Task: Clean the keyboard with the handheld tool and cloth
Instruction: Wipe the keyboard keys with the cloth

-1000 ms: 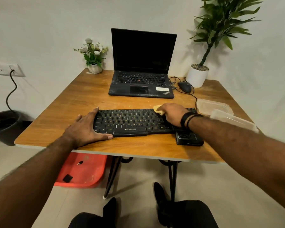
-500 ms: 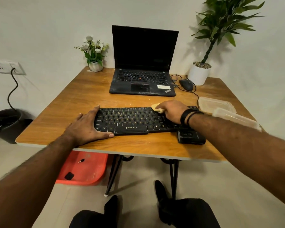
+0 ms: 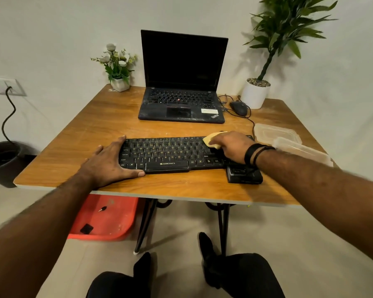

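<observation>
A black Zebronics keyboard lies across the near part of the wooden worktop. The left hand rests flat at its left end, fingers released and spread, thumb along the front edge. The right hand presses a yellow cloth onto the upper right keys, its fingers curled over and grasping the cloth. A small black device sits just beside the keyboard's right front corner, under the right wrist. Behind stand an open laptop, a mouse and clear plastic containers.
</observation>
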